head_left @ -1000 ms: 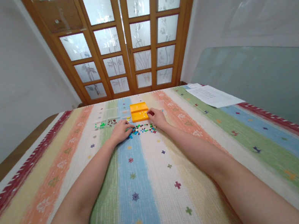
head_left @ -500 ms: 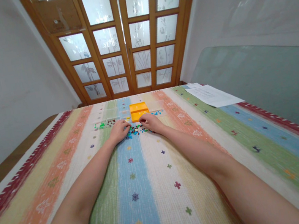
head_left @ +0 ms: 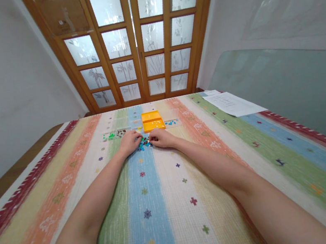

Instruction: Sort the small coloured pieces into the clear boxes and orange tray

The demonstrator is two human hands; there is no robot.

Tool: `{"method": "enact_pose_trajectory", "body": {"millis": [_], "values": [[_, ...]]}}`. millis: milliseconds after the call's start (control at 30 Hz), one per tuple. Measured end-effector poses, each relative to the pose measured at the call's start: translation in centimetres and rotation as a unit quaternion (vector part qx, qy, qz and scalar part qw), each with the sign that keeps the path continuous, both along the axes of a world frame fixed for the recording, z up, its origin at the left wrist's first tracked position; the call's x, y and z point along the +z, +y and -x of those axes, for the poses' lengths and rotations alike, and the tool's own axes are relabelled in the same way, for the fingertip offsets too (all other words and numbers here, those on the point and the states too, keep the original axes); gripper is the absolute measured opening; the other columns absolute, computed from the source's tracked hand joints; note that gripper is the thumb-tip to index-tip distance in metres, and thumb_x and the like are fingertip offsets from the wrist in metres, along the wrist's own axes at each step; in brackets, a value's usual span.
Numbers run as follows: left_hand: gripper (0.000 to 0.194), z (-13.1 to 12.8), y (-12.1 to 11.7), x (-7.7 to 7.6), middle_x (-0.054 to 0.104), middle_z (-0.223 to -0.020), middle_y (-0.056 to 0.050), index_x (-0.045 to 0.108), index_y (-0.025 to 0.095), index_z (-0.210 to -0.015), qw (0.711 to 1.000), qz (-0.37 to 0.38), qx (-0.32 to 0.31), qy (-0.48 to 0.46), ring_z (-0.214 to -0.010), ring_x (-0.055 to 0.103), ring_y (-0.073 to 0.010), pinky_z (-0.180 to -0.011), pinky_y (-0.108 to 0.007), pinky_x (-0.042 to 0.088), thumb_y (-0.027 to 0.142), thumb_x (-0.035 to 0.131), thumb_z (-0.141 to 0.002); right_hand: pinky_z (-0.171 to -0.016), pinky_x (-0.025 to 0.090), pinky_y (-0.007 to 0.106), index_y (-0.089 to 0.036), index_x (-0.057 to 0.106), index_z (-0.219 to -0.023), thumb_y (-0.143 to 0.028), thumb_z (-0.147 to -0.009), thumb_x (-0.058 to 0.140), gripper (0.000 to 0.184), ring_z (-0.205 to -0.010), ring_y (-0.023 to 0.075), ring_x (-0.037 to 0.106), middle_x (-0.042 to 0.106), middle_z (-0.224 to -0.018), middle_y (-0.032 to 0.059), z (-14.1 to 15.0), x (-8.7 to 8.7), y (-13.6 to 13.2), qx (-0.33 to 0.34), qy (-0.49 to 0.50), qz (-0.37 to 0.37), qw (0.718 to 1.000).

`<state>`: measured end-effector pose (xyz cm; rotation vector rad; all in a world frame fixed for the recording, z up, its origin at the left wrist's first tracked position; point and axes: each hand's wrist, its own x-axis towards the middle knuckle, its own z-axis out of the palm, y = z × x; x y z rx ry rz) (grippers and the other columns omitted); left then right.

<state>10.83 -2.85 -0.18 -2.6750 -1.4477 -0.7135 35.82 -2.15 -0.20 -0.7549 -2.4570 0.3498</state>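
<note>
In the head view, the right hand (head_left: 162, 138) has moved from the orange box's near right corner down to the loose pieces (head_left: 144, 143), while the left hand (head_left: 129, 143) has stayed close to them. Both hands' fingers are bent; whether either grip holds a piece I cannot tell at this size. A sideways brush of the fingertips could scatter the heap, and a loose pinch could drop a piece. The pieces look tiny, in blue, green and dark tones, heaped on the surface (head_left: 180, 203) between the hands, with the open orange box (head_left: 153, 125) at one o'clock and clear trays at ten (head_left: 117, 134) and two (head_left: 172, 123).
</note>
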Motion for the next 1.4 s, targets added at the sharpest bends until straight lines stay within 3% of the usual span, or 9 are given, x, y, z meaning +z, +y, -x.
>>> {"method": "enact_pose_trajectory", "body": {"millis": [267, 767, 1033, 1267, 1400], "values": [[0.025, -0.1, 0.0, -0.1, 0.07, -0.101, -0.008, 0.081, 0.023, -0.101, 1.0, 0.002, 0.001, -0.004, -0.1, 0.063, -0.0249, -0.097, -0.042, 0.048, 0.028, 0.056, -0.098, -0.091, 0.043, 0.034, -0.027, 0.079, -0.112, -0.02, -0.097, 0.065, 0.022, -0.099, 0.0228, 0.061, 0.072, -0.1, 0.0064, -0.3, -0.6, 0.5, -0.012, -0.036, -0.039, 0.998], [0.025, 0.0, 0.1, -0.3, 0.071, -0.1, -0.008, 0.081, 0.023, -0.101, 1.0, -0.006, 0.001, 0.003, -0.1, 0.064, -0.0249, -0.098, -0.043, 0.049, 0.027, 0.056, -0.097, -0.086, 0.042, 0.032, -0.022, 0.076, -0.098, -0.019, -0.09, 0.07, 0.011, -0.093, 0.0218, 0.059, 0.07, -0.095, 0.0052, -0.3, -0.7, 0.5, -0.019, -0.028, -0.033, 0.999], [0.026, -0.3, -0.1, 0.1, 0.07, -0.1, -0.009, 0.081, 0.023, -0.102, 1.0, 0.002, -0.013, 0.0, -0.101, 0.063, -0.0254, -0.1, -0.044, 0.048, 0.028, 0.056, -0.098, -0.079, 0.041, 0.028, -0.02, 0.073, -0.091, -0.014, -0.088, 0.065, 0.01, -0.086, 0.0192, 0.059, 0.07, -0.09, 0.0034, -0.9, -0.9, 1.4, -0.079, 0.039, 0.004, 0.996], [0.026, -0.7, -0.3, 0.2, 0.07, -0.102, -0.008, 0.082, 0.025, -0.104, 1.0, 0.01, -0.02, 0.005, -0.102, 0.062, -0.0257, -0.099, -0.043, 0.047, 0.029, 0.057, -0.098, -0.088, 0.042, 0.032, -0.022, 0.078, -0.104, -0.023, -0.093, 0.069, 0.015, -0.097, 0.0222, 0.06, 0.07, -0.097, 0.0062, -0.7, -0.9, 1.2, -0.075, -0.019, -0.039, 0.996], [0.026, -0.6, -0.2, -0.1, 0.071, -0.102, -0.009, 0.082, 0.024, -0.104, 1.0, 0.008, -0.019, 0.006, -0.102, 0.062, -0.0258, -0.099, -0.043, 0.047, 0.028, 0.057, -0.098, -0.087, 0.041, 0.032, -0.022, 0.079, -0.1, -0.027, -0.094, 0.07, 0.012, -0.097, 0.0231, 0.059, 0.069, -0.097, 0.0078, -0.1, -0.8, 0.6, -0.084, -0.044, -0.053, 0.994]]}}
